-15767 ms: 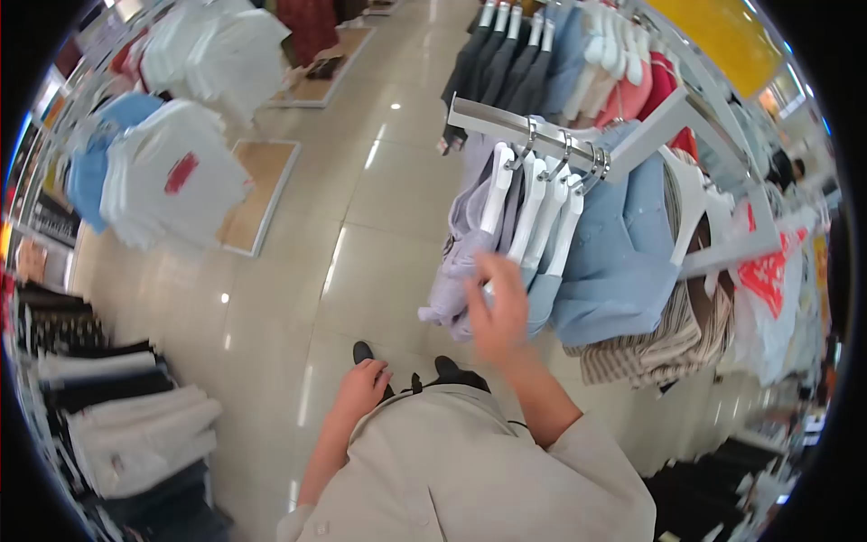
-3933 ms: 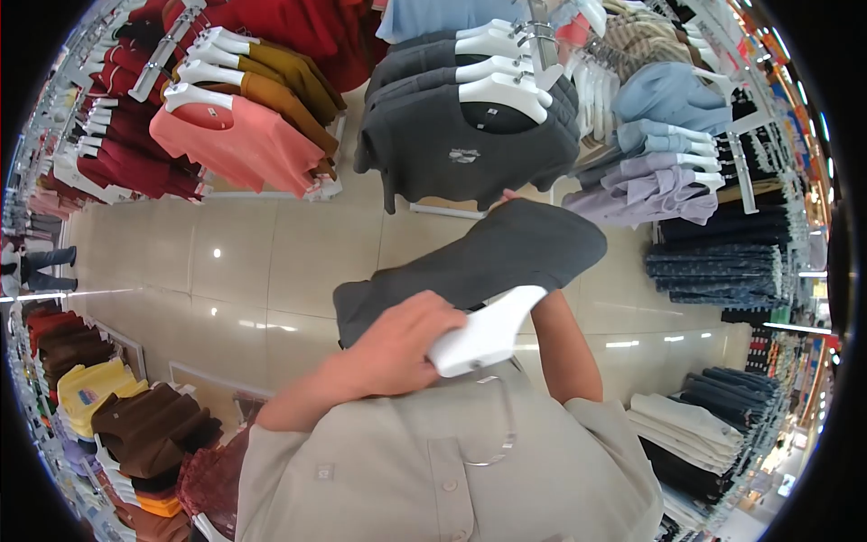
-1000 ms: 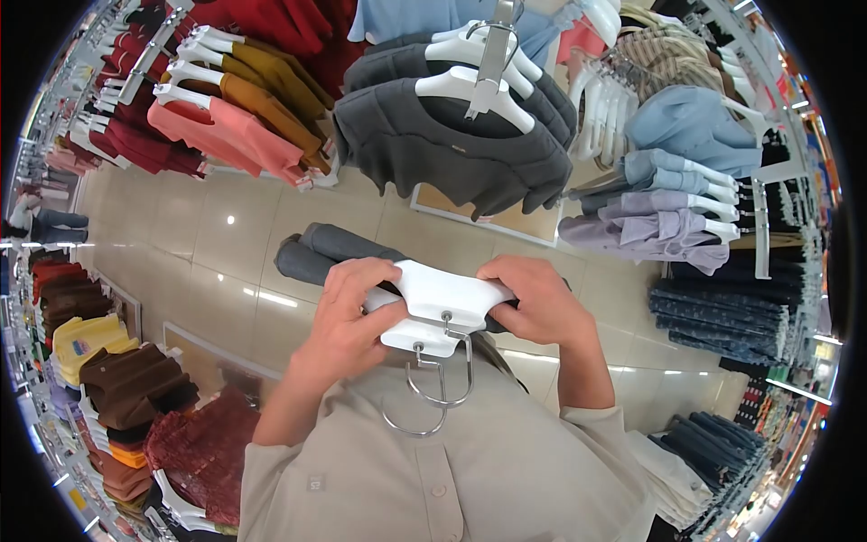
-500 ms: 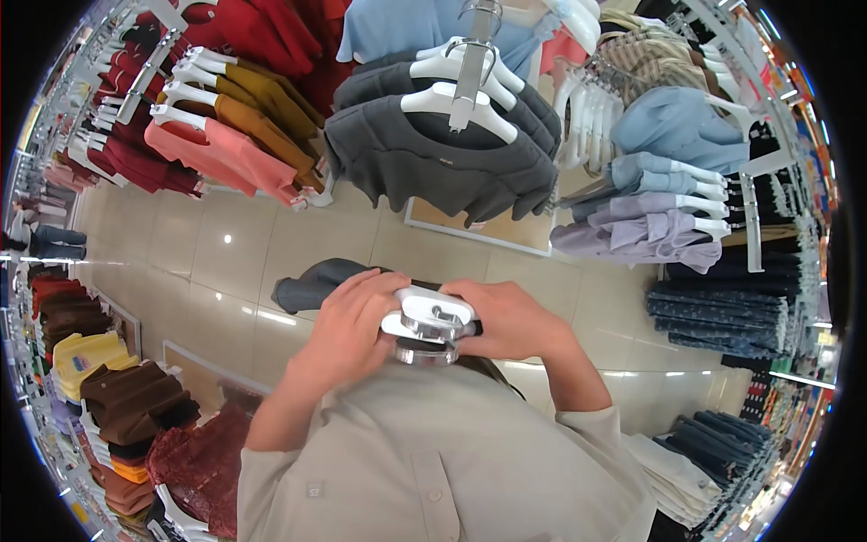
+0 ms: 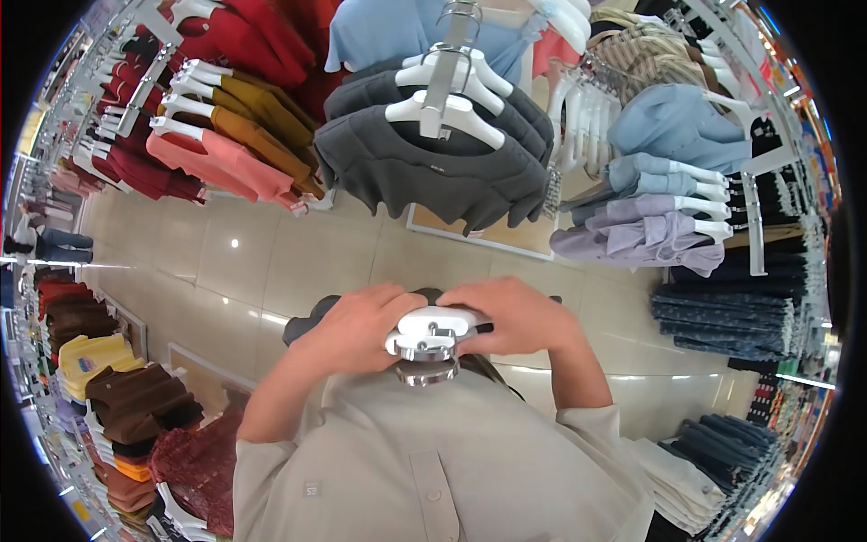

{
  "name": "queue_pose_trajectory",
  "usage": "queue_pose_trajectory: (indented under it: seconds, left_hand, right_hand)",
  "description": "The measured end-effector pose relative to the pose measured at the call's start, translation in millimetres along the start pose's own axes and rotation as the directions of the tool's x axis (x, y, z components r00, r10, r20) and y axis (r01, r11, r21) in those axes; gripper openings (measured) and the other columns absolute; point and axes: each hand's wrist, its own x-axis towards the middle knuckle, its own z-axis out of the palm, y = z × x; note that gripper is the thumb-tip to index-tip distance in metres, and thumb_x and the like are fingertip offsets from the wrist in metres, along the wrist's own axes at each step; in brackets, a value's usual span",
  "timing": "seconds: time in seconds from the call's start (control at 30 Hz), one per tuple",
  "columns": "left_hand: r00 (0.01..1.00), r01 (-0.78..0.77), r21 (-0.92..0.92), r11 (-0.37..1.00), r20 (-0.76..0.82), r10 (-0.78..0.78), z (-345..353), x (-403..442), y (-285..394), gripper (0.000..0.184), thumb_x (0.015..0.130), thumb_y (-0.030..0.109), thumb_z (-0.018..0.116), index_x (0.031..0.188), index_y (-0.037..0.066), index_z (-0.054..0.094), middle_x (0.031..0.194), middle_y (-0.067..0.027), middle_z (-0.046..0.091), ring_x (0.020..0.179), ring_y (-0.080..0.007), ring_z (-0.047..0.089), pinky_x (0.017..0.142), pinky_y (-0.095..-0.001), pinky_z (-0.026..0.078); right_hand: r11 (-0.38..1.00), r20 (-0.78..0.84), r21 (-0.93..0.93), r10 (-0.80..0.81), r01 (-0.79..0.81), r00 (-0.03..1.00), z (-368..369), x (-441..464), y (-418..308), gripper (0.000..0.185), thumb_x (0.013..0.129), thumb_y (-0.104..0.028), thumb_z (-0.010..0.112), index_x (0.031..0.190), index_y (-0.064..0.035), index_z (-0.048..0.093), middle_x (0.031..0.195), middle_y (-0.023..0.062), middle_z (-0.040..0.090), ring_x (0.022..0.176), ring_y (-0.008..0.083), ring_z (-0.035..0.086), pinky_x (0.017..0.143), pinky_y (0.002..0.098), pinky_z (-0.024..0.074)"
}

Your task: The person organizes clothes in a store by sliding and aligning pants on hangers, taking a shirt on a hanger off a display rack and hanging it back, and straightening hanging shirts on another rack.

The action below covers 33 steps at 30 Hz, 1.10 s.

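Close to my waist, a small stack of white hangers (image 5: 440,320) with shiny metal hooks is held between both hands. My left hand (image 5: 368,327) is closed around the left side of the stack, with its fingers over the far edge. On the other side, my right hand (image 5: 512,315) grips the right end, its thumb low near a dark bit. The hooks point toward my shirt. Whether a garment hangs from these hangers is hidden by my hands and body.
Dark grey tops (image 5: 433,172) hang on a rack ahead. Coral and mustard tops (image 5: 226,158) hang at the left, lilac and blue tops (image 5: 646,226) at the right. Folded jeans (image 5: 722,443) and brown garments (image 5: 140,402) flank me. A person (image 5: 59,244) stands far left.
Both hands and the hangers have shifted slightly toward my body, and the hangers have tilted a little. The view has moved slightly. Both hands keep their grip.
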Motion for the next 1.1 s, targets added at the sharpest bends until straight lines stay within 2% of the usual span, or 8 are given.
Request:
queue_pose_trajectory:
  seconds: [0.03, 0.1, 0.17, 0.27, 0.33, 0.47, 0.8, 1.1]
  left_hand:
    - [1.000, 0.007, 0.003, 1.000, 0.000, -0.007, 2, 0, 1, 0.058, 0.066, 0.013, 0.082, 0.121, 0.007, 0.063, 0.095, -0.0125, 0.065, 0.086, -0.0361, 0.065, 0.074, -0.0437, 0.053]
    - [1.000, 0.025, 0.015, 1.000, 0.006, -0.025, 5, 0, 4, 0.058, 0.064, 0.012, 0.081, 0.119, 0.006, 0.063, 0.094, -0.0126, 0.065, 0.086, -0.0359, 0.065, 0.074, -0.0435, 0.053]
    - [0.999, 0.039, 0.039, 0.998, 0.019, -0.040, 8, 3, 9, 0.059, 0.061, 0.011, 0.081, 0.117, 0.006, 0.064, 0.093, -0.0127, 0.065, 0.085, -0.0356, 0.065, 0.073, -0.0432, 0.053]
    - [0.999, -0.031, 0.054, 0.998, -0.031, 0.032, 19, 11, 18, 0.058, 0.058, 0.011, 0.080, 0.114, 0.006, 0.066, 0.093, -0.0125, 0.066, 0.086, -0.0351, 0.066, 0.074, -0.0424, 0.054]
    - [0.998, -0.005, 0.097, 0.995, -0.058, 0.011, 20, 16, 26, 0.057, 0.057, 0.010, 0.079, 0.112, 0.005, 0.067, 0.095, -0.0118, 0.067, 0.087, -0.0345, 0.067, 0.074, -0.0414, 0.054]
    - [0.991, 0.044, 0.144, 0.989, -0.133, -0.025, 20, 20, 30, 0.052, 0.056, 0.010, 0.079, 0.107, 0.005, 0.069, 0.094, -0.0104, 0.067, 0.087, -0.0325, 0.067, 0.074, -0.0409, 0.054]
    - [0.971, 0.024, 0.210, 0.977, -0.236, 0.026, 7, 41, 13, 0.044, 0.058, 0.012, 0.082, 0.100, 0.005, 0.070, 0.090, -0.0083, 0.067, 0.080, -0.0287, 0.066, 0.071, -0.0386, 0.052]
    - [0.982, -0.093, 0.216, 0.972, -0.142, 0.126, -16, 64, -13, 0.045, 0.060, 0.011, 0.081, 0.103, 0.006, 0.068, 0.090, -0.0083, 0.065, 0.080, -0.0302, 0.065, 0.071, -0.0399, 0.052]
  right_hand:
    - [0.997, -0.046, 0.071, -0.025, 0.028, 0.999, -10, 1, 3, 0.056, 0.071, -0.026, 0.089, 0.119, -0.0076, 0.066, 0.114, 0.0105, 0.071, 0.101, 0.0325, 0.068, 0.088, 0.0387, 0.0543]
    - [0.988, -0.324, -0.156, -0.045, -0.006, 0.945, -34, 14, 12, 0.059, 0.074, -0.029, 0.089, 0.123, -0.0064, 0.066, 0.125, 0.0139, 0.066, 0.114, 0.0352, 0.064, 0.098, 0.0367, 0.0510]
    - [0.964, -0.591, -0.259, -0.108, -0.061, 0.799, -48, 38, 51, 0.060, 0.080, -0.033, 0.084, 0.128, -0.0055, 0.062, 0.123, 0.0146, 0.065, 0.115, 0.0361, 0.061, 0.097, 0.0431, 0.0508]
    - [0.847, -0.617, -0.499, -0.200, -0.183, 0.761, -61, 71, 104, 0.057, 0.083, -0.027, 0.081, 0.131, -0.0050, 0.059, 0.117, 0.0158, 0.065, 0.109, 0.0358, 0.062, 0.093, 0.0437, 0.0519]
    - [0.851, -0.549, -0.475, -0.087, -0.225, 0.832, -56, 83, 122, 0.052, 0.085, -0.023, 0.078, 0.129, -0.0050, 0.058, 0.110, 0.0148, 0.065, 0.102, 0.0347, 0.064, 0.087, 0.0442, 0.0528]
    - [0.909, -0.478, -0.384, -0.048, -0.160, 0.877, -37, 77, 110, 0.035, 0.086, -0.020, 0.072, 0.116, -0.0052, 0.060, 0.094, 0.0115, 0.061, 0.092, 0.0327, 0.064, 0.077, 0.0464, 0.0533]
    - [0.940, -0.460, -0.304, 0.000, -0.157, 0.888, -31, 53, 84, 0.032, 0.086, -0.013, 0.070, 0.116, -0.0044, 0.062, 0.093, 0.0116, 0.059, 0.088, 0.0317, 0.064, 0.070, 0.0455, 0.0514]
    - [0.927, -0.473, -0.292, 0.075, -0.237, 0.878, -32, 53, 81, 0.033, 0.086, -0.012, 0.070, 0.118, -0.0057, 0.063, 0.097, 0.0120, 0.059, 0.092, 0.0325, 0.063, 0.072, 0.0448, 0.0525]
